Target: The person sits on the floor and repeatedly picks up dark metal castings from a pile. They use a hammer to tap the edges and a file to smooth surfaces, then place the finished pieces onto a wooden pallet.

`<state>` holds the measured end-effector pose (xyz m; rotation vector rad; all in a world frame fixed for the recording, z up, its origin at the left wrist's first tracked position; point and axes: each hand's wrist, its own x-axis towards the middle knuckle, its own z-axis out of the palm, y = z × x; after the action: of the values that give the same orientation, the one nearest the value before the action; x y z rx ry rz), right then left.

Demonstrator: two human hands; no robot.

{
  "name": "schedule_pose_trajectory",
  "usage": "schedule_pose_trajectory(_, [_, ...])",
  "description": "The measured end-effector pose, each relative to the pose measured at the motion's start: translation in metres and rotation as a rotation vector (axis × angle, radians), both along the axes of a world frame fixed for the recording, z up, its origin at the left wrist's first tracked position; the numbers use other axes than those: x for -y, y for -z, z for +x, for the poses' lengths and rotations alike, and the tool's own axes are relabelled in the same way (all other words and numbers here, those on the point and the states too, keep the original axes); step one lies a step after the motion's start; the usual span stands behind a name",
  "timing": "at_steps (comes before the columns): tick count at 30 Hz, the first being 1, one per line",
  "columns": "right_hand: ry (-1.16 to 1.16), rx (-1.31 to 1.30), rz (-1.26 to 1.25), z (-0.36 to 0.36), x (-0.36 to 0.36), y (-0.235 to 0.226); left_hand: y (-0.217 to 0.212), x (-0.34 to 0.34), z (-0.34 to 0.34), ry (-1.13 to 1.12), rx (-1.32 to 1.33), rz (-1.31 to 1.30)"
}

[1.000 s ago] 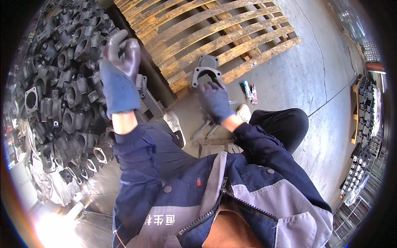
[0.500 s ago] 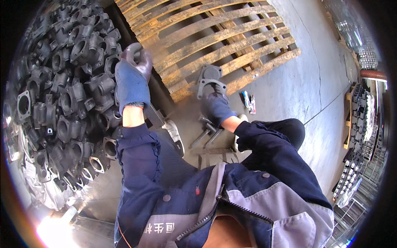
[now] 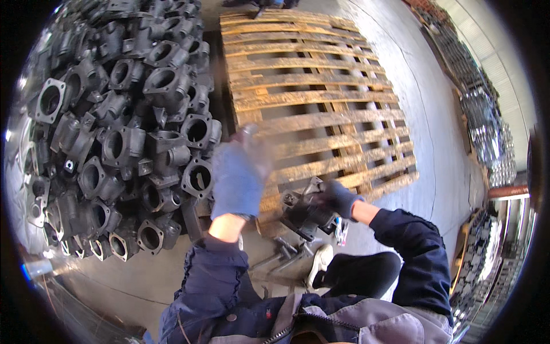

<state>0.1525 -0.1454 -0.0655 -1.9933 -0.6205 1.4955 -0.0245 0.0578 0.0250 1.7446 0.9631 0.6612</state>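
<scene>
My right hand (image 3: 337, 199), in a dark work glove, grips a black cast-metal housing (image 3: 301, 215) by its right side. The housing is tilted over the near edge of the wooden pallet (image 3: 321, 123), its flanges showing. My left hand (image 3: 243, 166), in a blue glove with a darker coated palm, is above the pallet's left edge, between the housing and a large heap of similar black housings (image 3: 117, 143). Motion smears its fingers, so their state does not show. No object is discernible in the left hand.
Metal T-shaped tools (image 3: 289, 252) lie on the floor near my white shoe (image 3: 321, 265). A small coloured packet (image 3: 341, 229) sits by the pallet's near edge. Stacked metal parts (image 3: 481, 129) line the right side. At the pallet's far edge, part of another person (image 3: 266, 7) shows.
The view has shifted. My left hand has moved right, away from the heap and over the pallet's edge. The housing in my right hand has turned and come toward me.
</scene>
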Motion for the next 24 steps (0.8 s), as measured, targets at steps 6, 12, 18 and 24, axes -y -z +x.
schedule_pose_trajectory(6, [-0.678, 0.648, 0.237, 0.088, -0.107, -0.012, -0.017, 0.026, 0.007, 0.123, -0.531, 0.494])
schedule_pose_trajectory(12, [-0.175, 1.265, 0.168, 0.104, -0.227, -0.015, -0.016, 0.025, -0.007, 0.142, -0.589, 0.444])
schedule_pose_trajectory(18, [-0.225, 1.385, 0.064, 0.105, -0.243, 0.029, -0.020, 0.029, -0.013, 0.208, -0.629, 0.365])
schedule_pose_trajectory(24, [-0.453, 1.121, 0.245, 0.016, -0.153, 0.044, -0.025, 0.035, -0.017, 0.194, -0.551, 0.398])
